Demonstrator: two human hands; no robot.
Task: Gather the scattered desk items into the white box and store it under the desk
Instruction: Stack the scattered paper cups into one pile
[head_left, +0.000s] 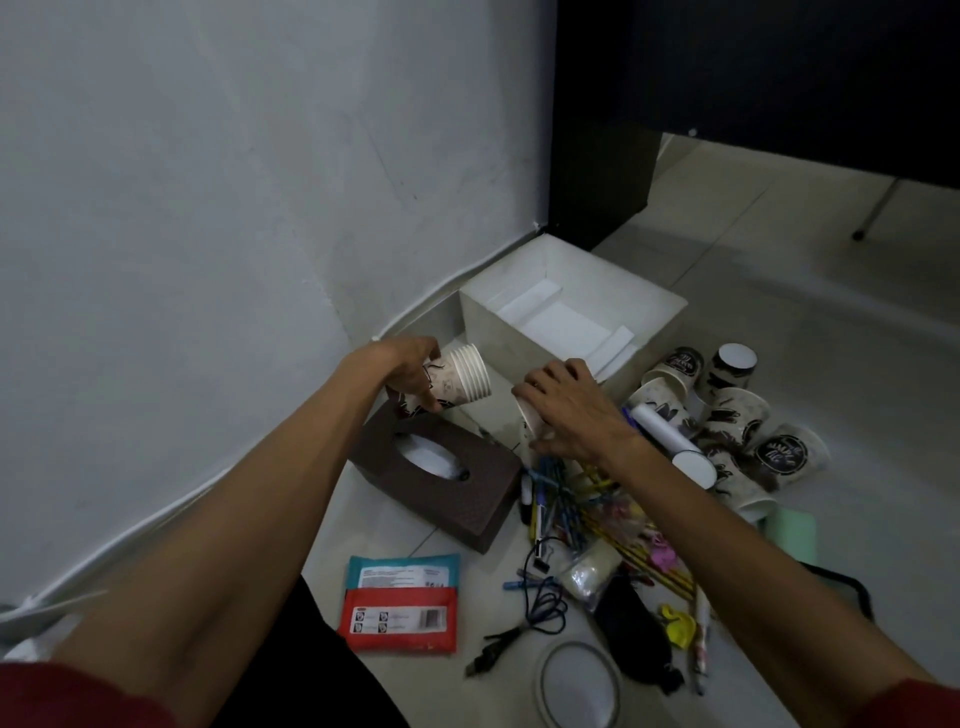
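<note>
View from the head camera, looking down at the floor (810, 322). The white box (491, 338) stands open-topped just beyond both hands, against the wall, under the edge of a dark surface. It is square, plain and matt white, and holds only flat white sheets (563, 322) lying on its bottom, one strip leaning over the rim nearest the right hand.

The left hand (410, 369) grips a nested stack of paper cups (465, 376), held on its side with the rims turned toward the right hand. The right hand (566, 405) closes over a single paper cup (530, 418), its mouth facing the stack (the two are near but apart).

Directly below the left hand lies a brown tissue box (467, 506), white tissue showing in its oval slot. To the right of the right hand lie loose printed cups (740, 415), tipped and scattered. Nearer the person than that hand is a heap of pens and pencils (571, 501), and two wipe packets (400, 605).
</note>
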